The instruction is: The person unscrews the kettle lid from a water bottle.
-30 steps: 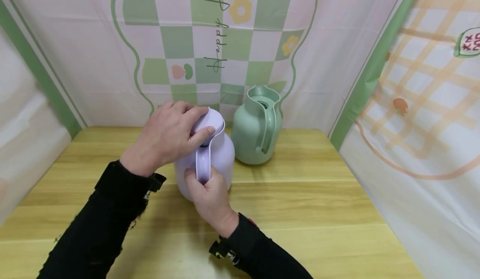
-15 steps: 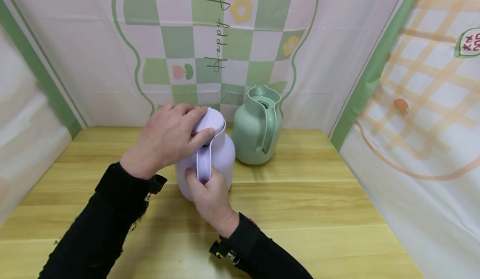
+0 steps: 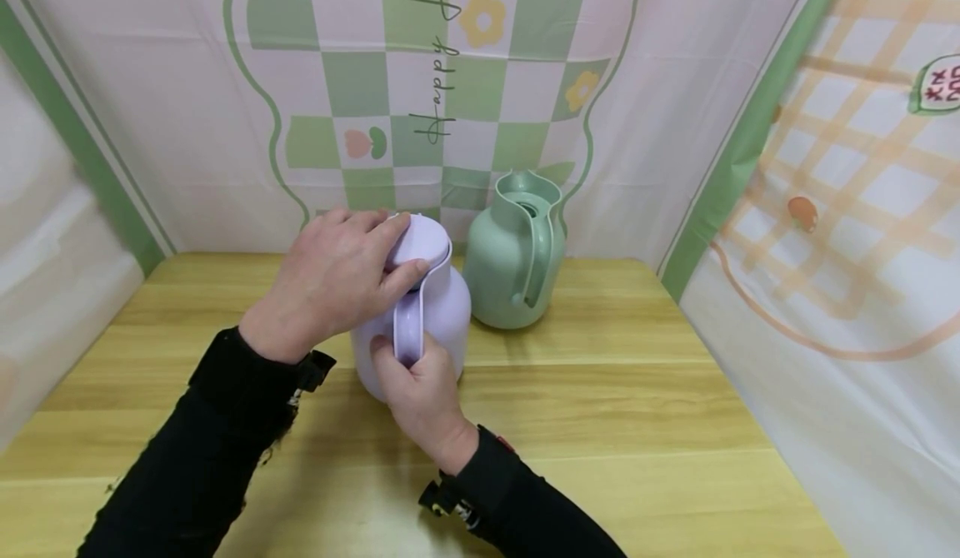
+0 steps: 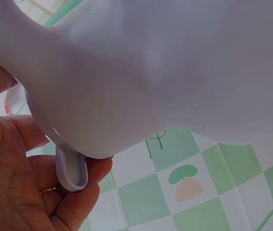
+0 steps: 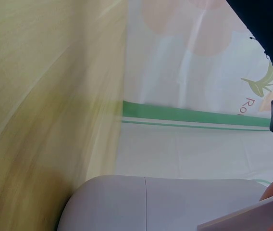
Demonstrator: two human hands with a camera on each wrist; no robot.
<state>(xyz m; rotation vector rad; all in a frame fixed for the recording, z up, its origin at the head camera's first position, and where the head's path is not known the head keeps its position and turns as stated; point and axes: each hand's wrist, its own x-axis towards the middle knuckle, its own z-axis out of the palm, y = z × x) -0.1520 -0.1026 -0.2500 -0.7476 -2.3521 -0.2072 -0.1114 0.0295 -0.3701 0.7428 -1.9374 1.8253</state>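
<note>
A lilac vacuum jug [image 3: 448, 312] stands upright on the wooden table. My left hand [image 3: 318, 279] holds its lid [image 3: 422, 240] from the left, thumb along the near edge. In the left wrist view, fingers [image 4: 76, 204] curl by a small tab [image 4: 74, 168] at the jug's rim, and the pale jug wall fills the upper part. My right hand [image 3: 426, 396] grips the jug's handle [image 3: 407, 329]; its far fingers are hidden. In the right wrist view, part of the handle [image 5: 252, 215] shows beside the jug body.
Close behind and to the right stands a green jug [image 3: 498, 271] without a lid, its inner opening visible. The wooden table [image 3: 600, 425] ends at a checked cloth backdrop [image 3: 360, 83]. Hanging cloth [image 3: 847, 250] flanks the right side.
My left hand has shifted very slightly down and left at the lid, baring a little more of its top. My right hand and the green jug look unmoved.
</note>
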